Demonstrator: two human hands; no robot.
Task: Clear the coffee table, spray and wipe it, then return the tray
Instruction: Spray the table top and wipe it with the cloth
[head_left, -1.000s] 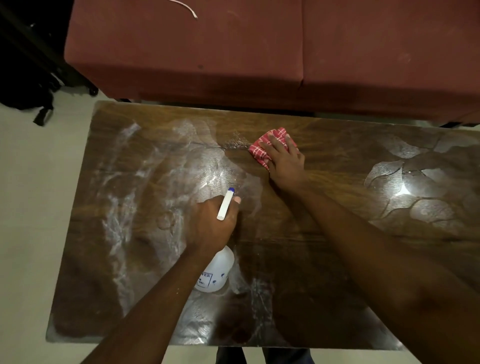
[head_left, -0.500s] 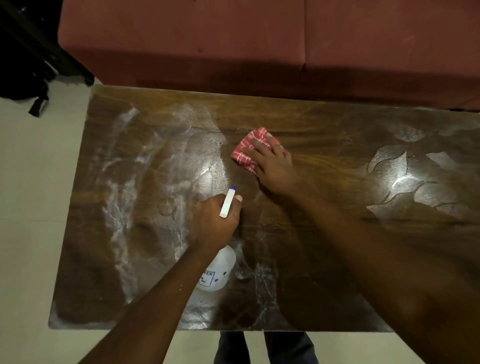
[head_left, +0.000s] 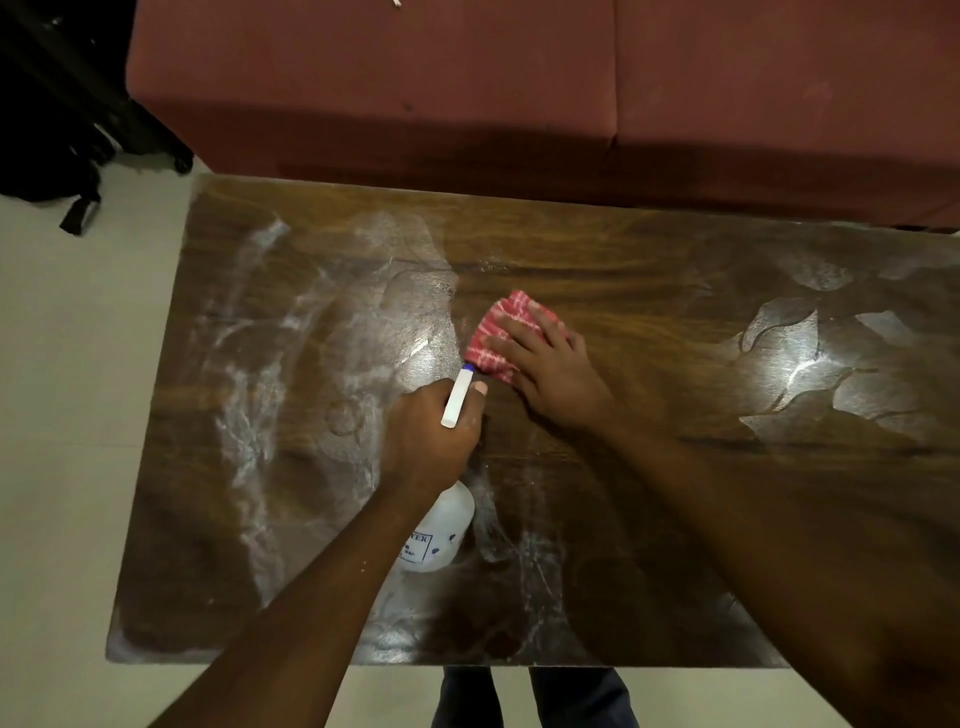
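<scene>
The right hand (head_left: 556, 374) lies flat on a red-and-white checked cloth (head_left: 493, 338), fingers straight and spread, and presses it against the tabletop (head_left: 623, 270). The cloth is bunched. Its far and left parts project beyond the fingertips; the rest is hidden under the palm. It sits slightly left of the tabletop's centre.

The left hand (head_left: 426, 436) grips the head of a white spray bottle (head_left: 441, 540), with its fingers curled round the neck. The white nozzle (head_left: 457, 397), tipped in blue, points away from the person and toward the near-left edge of the cloth. The nozzle tip appears just beside the cloth; whether the two touch cannot be told. The bottle body hangs below the wrist, over the near half of the tabletop. Whether its base rests on the surface cannot be told.

The two hands are close together, the left nearer the person and to the left of the right.

White streaks and smears cover the left half of the dark wooden tabletop and run along the near edge. Glossy patches with curved outlines show at the right end. The band beyond the cloth shows bare wood grain.

A red sofa (head_left: 467, 78) stands along the far edge of the tabletop. A black bag (head_left: 47, 145) lies on the pale floor (head_left: 62, 415) at the far left.
</scene>
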